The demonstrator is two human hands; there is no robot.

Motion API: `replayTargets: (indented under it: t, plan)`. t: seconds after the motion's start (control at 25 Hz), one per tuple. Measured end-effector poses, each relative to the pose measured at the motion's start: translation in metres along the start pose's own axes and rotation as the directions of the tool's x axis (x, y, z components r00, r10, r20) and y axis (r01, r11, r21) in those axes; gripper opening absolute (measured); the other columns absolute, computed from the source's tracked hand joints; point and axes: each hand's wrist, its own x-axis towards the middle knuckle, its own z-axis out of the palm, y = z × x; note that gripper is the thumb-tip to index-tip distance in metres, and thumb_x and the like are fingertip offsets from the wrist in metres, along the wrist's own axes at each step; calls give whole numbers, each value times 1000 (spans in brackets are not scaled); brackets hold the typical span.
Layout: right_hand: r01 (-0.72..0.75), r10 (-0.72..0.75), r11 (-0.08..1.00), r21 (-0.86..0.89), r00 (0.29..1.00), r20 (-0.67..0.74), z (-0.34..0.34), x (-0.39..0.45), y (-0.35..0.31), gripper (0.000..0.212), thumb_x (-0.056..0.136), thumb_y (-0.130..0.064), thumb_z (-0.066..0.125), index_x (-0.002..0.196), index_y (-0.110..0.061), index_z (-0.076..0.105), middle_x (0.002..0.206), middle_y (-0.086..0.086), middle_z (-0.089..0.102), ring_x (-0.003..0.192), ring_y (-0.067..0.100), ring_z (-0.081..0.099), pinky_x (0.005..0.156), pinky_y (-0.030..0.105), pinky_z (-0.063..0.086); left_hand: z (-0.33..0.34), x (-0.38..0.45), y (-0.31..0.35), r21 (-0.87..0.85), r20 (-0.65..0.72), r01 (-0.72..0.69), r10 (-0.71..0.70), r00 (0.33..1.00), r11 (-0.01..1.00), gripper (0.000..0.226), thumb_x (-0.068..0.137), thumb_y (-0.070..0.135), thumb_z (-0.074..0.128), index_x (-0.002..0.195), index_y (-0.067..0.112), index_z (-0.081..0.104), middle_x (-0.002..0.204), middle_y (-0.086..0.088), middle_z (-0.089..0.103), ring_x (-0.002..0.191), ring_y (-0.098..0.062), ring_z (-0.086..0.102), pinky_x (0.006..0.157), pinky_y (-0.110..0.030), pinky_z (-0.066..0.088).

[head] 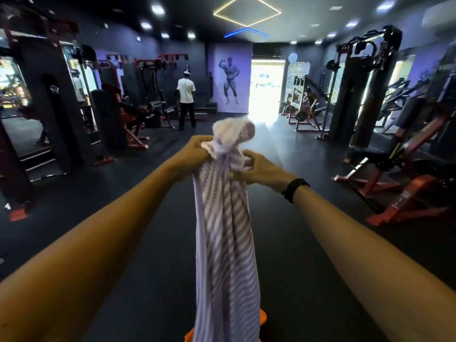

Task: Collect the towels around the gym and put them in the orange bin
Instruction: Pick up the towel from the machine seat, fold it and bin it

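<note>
Evidently mid-drop: gripped the striped towel (224,230) at frame centre, left hand (195,154) and right hand (259,169) fingers curled round its bunched top, hanging over the orange bin (263,317) at bottom edge. Called for letting go.

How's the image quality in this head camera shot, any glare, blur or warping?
Head view: the open doorway at the far end is blown out white and casts glare on the dark floor; wide-angle bending curves the black weight machines at the edges; the bunched top of the lilac-and-white striped towel is slightly motion-blurred where the left hand and right hand grip it.
</note>
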Motion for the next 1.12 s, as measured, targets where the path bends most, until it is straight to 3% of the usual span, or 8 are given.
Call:
replayTargets:
  t: [0.12,0.28,0.44,0.6,0.8,0.92,1.0,1.12]
  plan:
    - [-51,115,952,-301,973,201,9,3,26,10,86,-16,69,93,-15,61,80,-1,62,65,8,55,64,29,49,-11,8,6,-308,-150,56,-107,983,950,12,91,17,62,81,18,69,71,6,73,69,-10,68,74,-34,53]
    - [-122,205,910,-397,963,173,14,2,48,11,94,-22,59,84,-18,61,74,-1,63,66,11,61,70,33,54,-29,13,11,-488,-273,22,-177,946,872,8,93,24,60,89,18,64,75,3,73,73,-11,69,72,-33,57]
    - [-31,19,994,-102,993,-114,11,7,36,31,99,-23,49,72,-11,58,73,11,58,72,20,61,72,38,58,-47,14,0,-156,-393,103,-158,906,982,19,96,32,54,92,16,61,89,1,63,80,-8,60,67,-22,48]
    - [101,-103,995,-22,941,-323,7,17,5,30,102,-19,40,78,-22,57,74,-7,57,60,-8,53,60,10,43,-42,10,-25,129,-348,90,-40,937,988,23,94,33,57,103,12,59,95,-1,62,90,-14,58,76,-27,47]
    - [168,-139,978,122,966,-217,11,25,-9,27,99,-25,48,77,-22,62,70,-9,61,64,3,54,60,18,43,-11,9,-39,227,-103,49,-26,994,973,74,63,52,81,122,19,49,107,4,63,94,-6,61,81,-23,47]
    - [184,-152,974,132,964,-218,14,26,-7,26,97,-25,53,75,-16,63,71,-2,59,66,8,50,62,23,42,1,13,-41,471,47,0,-25,999,882,44,64,51,81,86,15,66,78,5,64,69,-6,55,65,-24,43]
    - [186,-168,980,65,960,-222,9,19,-2,23,92,-26,61,72,-14,60,66,-6,54,63,4,46,59,20,39,-4,17,-43,524,-54,-61,104,993,850,44,67,50,72,70,6,64,63,-4,57,60,-7,45,58,-29,39]
    - [-42,25,966,-254,997,-69,-4,5,17,28,75,-34,78,80,-12,61,74,-3,59,65,7,53,55,18,42,-14,19,-42,305,-309,-49,147,940,951,45,70,47,64,77,3,70,72,-7,63,70,-9,52,62,-32,44]
